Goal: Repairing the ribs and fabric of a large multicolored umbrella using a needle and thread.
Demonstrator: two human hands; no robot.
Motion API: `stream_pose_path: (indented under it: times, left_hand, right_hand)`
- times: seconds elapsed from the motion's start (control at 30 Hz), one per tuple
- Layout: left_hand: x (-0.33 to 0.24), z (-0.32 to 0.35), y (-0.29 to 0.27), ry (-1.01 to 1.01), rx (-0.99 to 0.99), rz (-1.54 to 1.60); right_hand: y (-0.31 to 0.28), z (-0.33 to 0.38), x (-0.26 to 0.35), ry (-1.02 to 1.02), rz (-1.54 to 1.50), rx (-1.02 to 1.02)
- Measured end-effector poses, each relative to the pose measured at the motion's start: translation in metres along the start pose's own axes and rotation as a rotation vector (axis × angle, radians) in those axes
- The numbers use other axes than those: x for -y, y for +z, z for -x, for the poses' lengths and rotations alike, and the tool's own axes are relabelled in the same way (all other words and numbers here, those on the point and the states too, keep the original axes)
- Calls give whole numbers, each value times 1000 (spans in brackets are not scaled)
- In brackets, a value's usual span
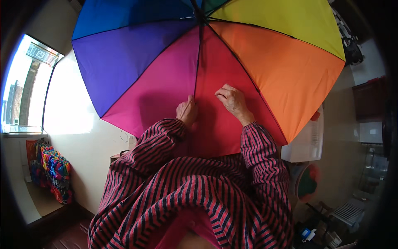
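An opened rainbow umbrella [232,50] fills the upper middle, with purple, pink, red, orange and yellow panels showing and blue and green at the top. Its dark ribs run out from the black shaft [200,16]. My left hand [187,111] is closed at the seam between the pink and red panels, pinching the rib there. Over the red panel, to the right of that rib, my right hand [233,99] is held up with thumb and fingers pinched together. Anything between those fingertips is too small to make out.
A bright window [25,91] is at the left, with bundles of multicoloured umbrellas or cloth [54,170] below it. To the right are a white plastic bin [304,141], a round tub [306,182] with red and green contents, and a slatted stool [349,212].
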State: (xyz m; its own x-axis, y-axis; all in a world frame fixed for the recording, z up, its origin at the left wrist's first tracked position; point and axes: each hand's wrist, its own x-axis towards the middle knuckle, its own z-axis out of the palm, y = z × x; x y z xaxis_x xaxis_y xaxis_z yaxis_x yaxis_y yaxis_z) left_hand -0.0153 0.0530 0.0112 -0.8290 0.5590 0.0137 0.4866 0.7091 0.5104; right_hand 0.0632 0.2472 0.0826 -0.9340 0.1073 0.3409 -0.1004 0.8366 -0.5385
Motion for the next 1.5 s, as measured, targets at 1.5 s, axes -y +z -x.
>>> stream_pose_path:
  times: [1.5]
  left_hand:
    - [-22, 16, -18, -580, -2, 930]
  right_hand:
    - [61, 12, 35, 117, 228, 172]
